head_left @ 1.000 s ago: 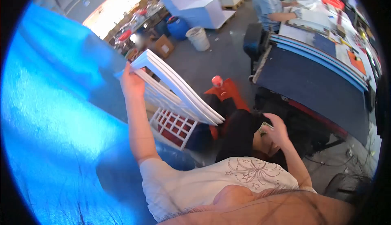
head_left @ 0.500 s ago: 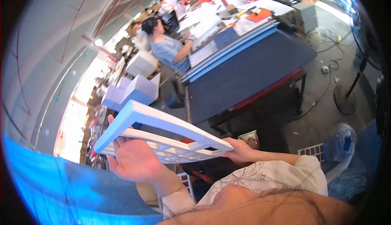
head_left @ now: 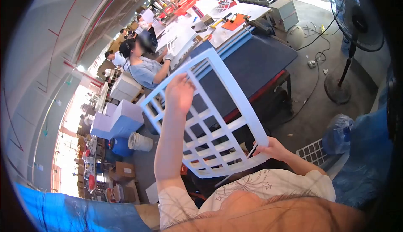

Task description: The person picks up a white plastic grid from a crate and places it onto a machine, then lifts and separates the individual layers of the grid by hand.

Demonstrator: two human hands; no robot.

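Note:
I hold a stack of white lattice frames (head_left: 226, 89) up in front of me, its face turned toward me. My left hand (head_left: 179, 92) reaches up and grips a bar in the upper part of the grid. My right hand (head_left: 272, 149) grips the lower right corner of the stack. Behind the stack stands a long table with a dark blue top (head_left: 256, 60).
A seated person in a blue shirt (head_left: 145, 70) works at the far end of the table, with others beyond. A standing fan (head_left: 350, 26) is at the right. Another white grid panel (head_left: 312, 152) lies on the floor by a blue bag. White boxes (head_left: 121, 114), a bucket (head_left: 140, 142) and cartons stand at the left.
The frame stack has swung from nearly flat to upright, facing me. My left hand moved from its near edge up into the grid; my right hand stays on the lower right corner.

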